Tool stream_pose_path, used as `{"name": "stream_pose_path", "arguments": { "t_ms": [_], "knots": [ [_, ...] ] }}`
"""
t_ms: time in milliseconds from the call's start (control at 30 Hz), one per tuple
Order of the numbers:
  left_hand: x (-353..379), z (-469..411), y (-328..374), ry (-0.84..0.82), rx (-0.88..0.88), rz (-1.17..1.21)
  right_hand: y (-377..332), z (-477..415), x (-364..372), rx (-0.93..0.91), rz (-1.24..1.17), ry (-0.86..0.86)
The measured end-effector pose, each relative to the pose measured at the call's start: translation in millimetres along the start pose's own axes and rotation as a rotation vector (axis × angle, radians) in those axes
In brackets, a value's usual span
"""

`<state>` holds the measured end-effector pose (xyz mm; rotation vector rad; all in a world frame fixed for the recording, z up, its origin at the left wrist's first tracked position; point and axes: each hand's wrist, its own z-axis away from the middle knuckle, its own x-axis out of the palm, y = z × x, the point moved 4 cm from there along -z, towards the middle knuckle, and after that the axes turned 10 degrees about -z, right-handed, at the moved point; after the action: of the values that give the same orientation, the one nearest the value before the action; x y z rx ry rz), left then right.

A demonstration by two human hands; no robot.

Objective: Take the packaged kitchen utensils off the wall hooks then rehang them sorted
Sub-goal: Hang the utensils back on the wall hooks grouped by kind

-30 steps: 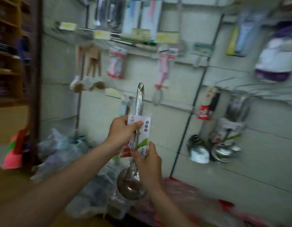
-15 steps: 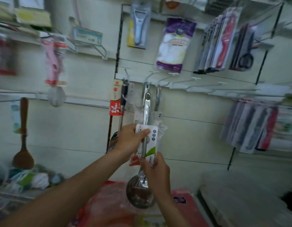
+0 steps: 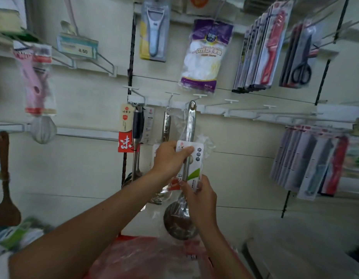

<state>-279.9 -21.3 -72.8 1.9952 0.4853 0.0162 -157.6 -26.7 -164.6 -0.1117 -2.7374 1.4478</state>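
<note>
I hold a steel ladle (image 3: 190, 125) in a clear plastic sleeve with a white and green label card, upright in front of the wall. My left hand (image 3: 169, 160) grips the top of the label card and the handle. My right hand (image 3: 200, 198) pinches the card's lower edge, just above the ladle's bowl. The hole at the handle's tip sits right below a white wall hook (image 3: 198, 96). To the left hang another steel utensil (image 3: 166, 125) and a black-handled utensil (image 3: 137, 125) with a red tag.
Several bare white hooks (image 3: 231, 101) run along the rail to the right. Above hang a peeler pack (image 3: 154, 31), a purple glove bag (image 3: 204, 55), knife packs (image 3: 263, 51) and scissors (image 3: 300, 57). More knife packs (image 3: 309, 162) hang lower right. A wooden spatula (image 3: 5, 178) hangs far left; a red plastic-covered bundle (image 3: 146, 256) lies below.
My view swung right along the wall, and both hands carried the ladle with it, raising the handle tip up to the white hook rail. My grip on the label card is unchanged.
</note>
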Motion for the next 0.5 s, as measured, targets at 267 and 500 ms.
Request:
{"name": "stream_pose_path", "arguments": {
  "t_ms": [267,500],
  "knots": [
    [10.6,-17.0,-3.0,0.004,0.017,-0.065,13.5,-18.1,0.6,0.001,-0.016,0.004],
    [20.1,-35.0,-23.9,0.016,-0.046,-0.07,39.0,-36.3,6.0,0.063,0.042,0.013]
  ]
}}
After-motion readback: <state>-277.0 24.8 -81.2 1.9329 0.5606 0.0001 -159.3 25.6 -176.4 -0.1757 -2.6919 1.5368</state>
